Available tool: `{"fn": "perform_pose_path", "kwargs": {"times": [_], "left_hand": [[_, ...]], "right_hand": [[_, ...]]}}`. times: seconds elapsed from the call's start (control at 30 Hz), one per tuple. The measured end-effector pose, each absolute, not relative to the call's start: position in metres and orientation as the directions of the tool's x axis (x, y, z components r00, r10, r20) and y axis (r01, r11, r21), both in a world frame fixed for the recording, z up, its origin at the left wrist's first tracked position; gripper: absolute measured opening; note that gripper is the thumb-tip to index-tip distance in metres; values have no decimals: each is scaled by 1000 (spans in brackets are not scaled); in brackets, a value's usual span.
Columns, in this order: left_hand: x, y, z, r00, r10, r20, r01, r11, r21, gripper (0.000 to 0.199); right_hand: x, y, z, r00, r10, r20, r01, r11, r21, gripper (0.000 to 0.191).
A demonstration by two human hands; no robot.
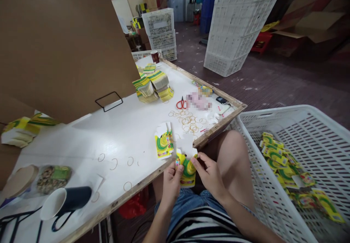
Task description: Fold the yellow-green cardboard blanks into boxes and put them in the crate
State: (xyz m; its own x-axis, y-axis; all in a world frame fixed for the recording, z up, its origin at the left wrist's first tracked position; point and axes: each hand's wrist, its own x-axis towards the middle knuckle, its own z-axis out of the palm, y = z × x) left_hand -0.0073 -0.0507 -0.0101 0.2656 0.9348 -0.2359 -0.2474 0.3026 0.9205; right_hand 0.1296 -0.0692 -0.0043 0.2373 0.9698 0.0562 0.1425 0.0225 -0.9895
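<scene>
Just off the table's front edge, above my lap, I hold a small yellow and green carton (188, 172) with its white top flaps standing up. My left hand (172, 179) pinches its left side, thumb on the front panel. On the right side, my right hand (209, 173) grips the carton's edge near the top between thumb and fingers. Close beyond my hands, a few more flattened cartons (163, 142) of the same print lie on the white table (120, 133). The inside of the held carton is hidden.
Rubber bands (191, 121) lie scattered near red-handled scissors (182, 104). Bundled cartons (153, 84) are stacked farther back. A dark mug (79, 199) lies tipped at lower left. A white crate (308, 113) with yellow cartons (290, 166) stands at my right. A large brown board (68, 46) blocks the left.
</scene>
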Motion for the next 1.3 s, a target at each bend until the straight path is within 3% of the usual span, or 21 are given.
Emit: {"fn": "perform_pose_path", "kwargs": {"times": [0.13,0.27,0.33,0.43,0.67,0.8,0.93,1.03,1.13,1.3], "left_hand": [[-9,-50,-9,215,963,-162,-93,185,978,47],[-14,-49,-4,245,959,-140,-72,162,984,75],[-17,-49,-2,292,944,-152,-128,196,972,82],[-22,-47,0,369,920,-134,-218,226,950,77],[-36,-41,4,564,815,-135,-282,344,896,59],[-38,-41,2,622,769,-145,-290,398,870,46],[-37,-43,-1,630,761,-154,-289,414,863,44],[-35,-44,-1,575,805,-142,-305,373,876,64],[-34,-43,0,555,817,-159,-288,368,884,80],[-32,-39,0,534,827,-178,-177,314,933,55]], "right_hand": [[133,-67,-4,293,954,67,203,6,-979,29],[136,-62,-4,295,954,57,184,1,-983,24],[137,-62,-6,291,955,61,117,27,-993,36],[138,-62,-9,236,966,104,65,91,-994,42],[147,-64,-3,9,997,76,-16,76,-997,27],[151,-62,6,-65,995,75,49,78,-996,20],[151,-59,7,-19,984,179,103,180,-978,19],[149,-58,1,45,979,198,55,195,-979,12],[146,-58,-3,118,978,172,-5,173,-985,27],[151,-59,1,110,963,246,90,237,-967,18]]}}
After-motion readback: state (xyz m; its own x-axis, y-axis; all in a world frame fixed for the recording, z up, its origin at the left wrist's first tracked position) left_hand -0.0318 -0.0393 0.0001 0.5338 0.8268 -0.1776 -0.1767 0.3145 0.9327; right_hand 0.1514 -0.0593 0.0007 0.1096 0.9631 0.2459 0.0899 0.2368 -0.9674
